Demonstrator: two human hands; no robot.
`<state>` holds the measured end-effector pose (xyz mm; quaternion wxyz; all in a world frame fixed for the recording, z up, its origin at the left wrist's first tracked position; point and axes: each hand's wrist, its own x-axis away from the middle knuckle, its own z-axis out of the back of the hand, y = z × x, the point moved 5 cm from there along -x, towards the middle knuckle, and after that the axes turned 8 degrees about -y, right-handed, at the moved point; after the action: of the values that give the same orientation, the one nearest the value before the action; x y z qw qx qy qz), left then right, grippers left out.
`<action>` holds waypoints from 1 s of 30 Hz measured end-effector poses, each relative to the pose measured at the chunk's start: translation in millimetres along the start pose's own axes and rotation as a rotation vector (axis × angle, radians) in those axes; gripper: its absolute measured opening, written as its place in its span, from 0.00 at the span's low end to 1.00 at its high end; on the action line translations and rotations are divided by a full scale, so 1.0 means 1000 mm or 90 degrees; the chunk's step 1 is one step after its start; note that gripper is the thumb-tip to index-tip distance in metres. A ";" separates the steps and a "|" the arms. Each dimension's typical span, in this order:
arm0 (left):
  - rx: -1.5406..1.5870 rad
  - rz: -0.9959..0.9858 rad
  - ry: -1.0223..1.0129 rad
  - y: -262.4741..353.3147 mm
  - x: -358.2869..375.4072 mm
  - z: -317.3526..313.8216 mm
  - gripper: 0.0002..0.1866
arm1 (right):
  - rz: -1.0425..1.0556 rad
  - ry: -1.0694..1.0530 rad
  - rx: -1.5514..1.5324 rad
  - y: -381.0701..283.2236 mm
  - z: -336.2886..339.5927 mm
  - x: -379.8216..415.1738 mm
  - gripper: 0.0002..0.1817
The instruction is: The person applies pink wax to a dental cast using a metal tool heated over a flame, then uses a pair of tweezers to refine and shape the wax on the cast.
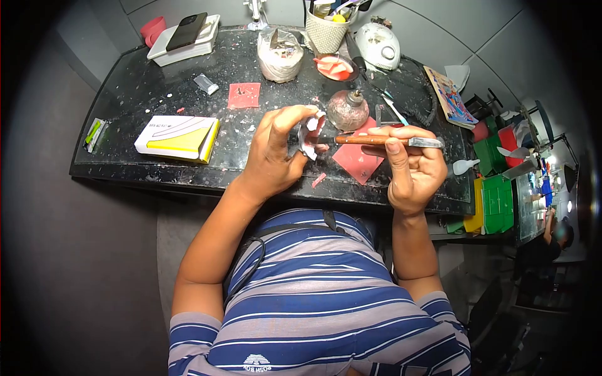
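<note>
My left hand [276,147] curls its fingers and thumb around a small white dental cast [306,135] with pink wax on its inner side. In my right hand [411,166] is a wax knife with a wooden handle [367,140], gripped between thumb and fingers. Its dark tip points left and reaches the pink wax on the cast, while its metal other end sticks out to the right. Beneath the knife lies a pink wax sheet [360,161] on the black table [251,172]. Just behind it stands a round glass spirit lamp [348,111]. A wax scrap [318,180] lies near the front edge.
A white-and-yellow box [177,139] and a second wax sheet [244,95] lie to the left. Farther back are a phone [187,31] on a white tray, a plaster-coated tub [279,62], a bowl of wax [335,67] and a tool cup [325,34]. Another person [545,247] sits far right.
</note>
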<state>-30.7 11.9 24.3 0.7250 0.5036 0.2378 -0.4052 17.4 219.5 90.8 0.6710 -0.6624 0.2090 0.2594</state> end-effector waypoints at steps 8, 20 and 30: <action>-0.028 -0.008 -0.029 0.001 -0.002 0.002 0.39 | 0.023 0.004 0.008 -0.005 0.020 0.001 0.07; 0.179 0.082 -0.276 0.009 -0.001 -0.022 0.43 | -0.335 0.059 -0.023 0.056 0.116 0.029 0.08; 0.093 0.102 -0.325 0.011 -0.005 -0.026 0.43 | -0.380 0.062 -0.051 0.081 0.125 0.037 0.11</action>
<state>-23.0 38.9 23.7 0.7528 0.4536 -0.0232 -0.4764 -11.8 345.9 9.0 0.6798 -0.7324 0.0269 0.0266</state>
